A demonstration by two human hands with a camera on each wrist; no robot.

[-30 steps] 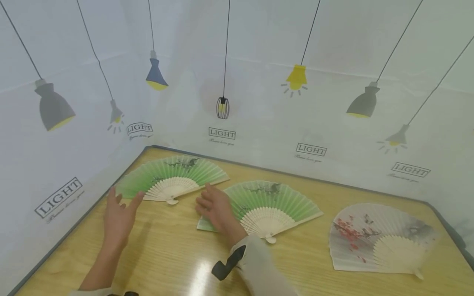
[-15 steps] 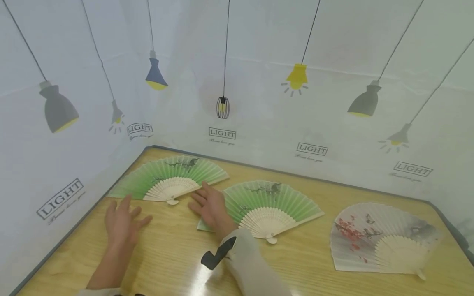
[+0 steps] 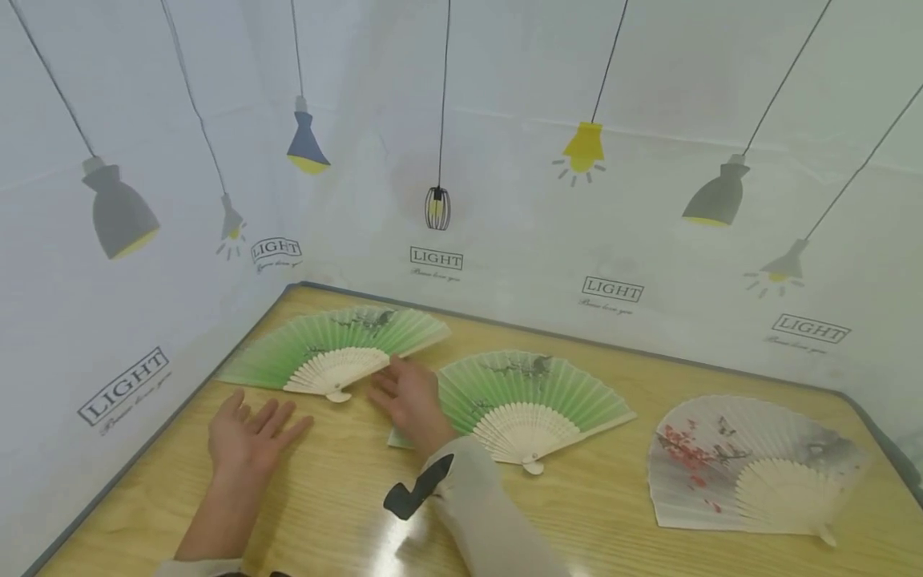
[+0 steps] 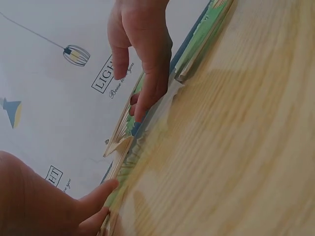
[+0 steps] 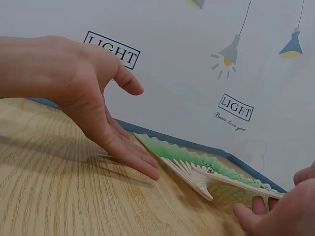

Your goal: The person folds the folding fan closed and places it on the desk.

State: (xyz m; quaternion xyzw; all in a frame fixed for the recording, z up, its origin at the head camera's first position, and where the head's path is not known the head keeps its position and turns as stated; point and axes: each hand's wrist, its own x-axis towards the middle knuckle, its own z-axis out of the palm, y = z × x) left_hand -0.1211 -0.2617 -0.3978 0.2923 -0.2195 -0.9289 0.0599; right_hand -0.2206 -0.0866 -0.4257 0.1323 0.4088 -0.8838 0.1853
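Note:
Three spread folding fans lie on a wooden table. In the head view, my left hand (image 3: pixel 245 437), palm up with fingers spread, is just in front of the left green fan (image 3: pixel 288 353) and apart from it. At that fan's slightly raised right edge, my right hand (image 3: pixel 414 397) touches it. In the right wrist view, my right hand (image 5: pixel 285 211) has fingers (image 5: pixel 258 204) low at the edge and its thumb above; their exact contact is partly hidden. My right forearm and hand cover part of the middle green fan (image 3: pixel 555 393). A grey-white fan (image 3: pixel 692 497) with red blossoms lies at right.
A white backdrop (image 3: pixel 505 200) printed with hanging lamps and the word LIGHT stands round the table (image 3: pixel 324 513). A dark border (image 3: pixel 534 324) runs along the table's far edge. A black strap (image 3: pixel 418 489) crosses my right sleeve.
My left hand has drawn back from the left fan's edge and turned palm up. My right hand has moved slightly left to that fan's right edge, which has risen a little.

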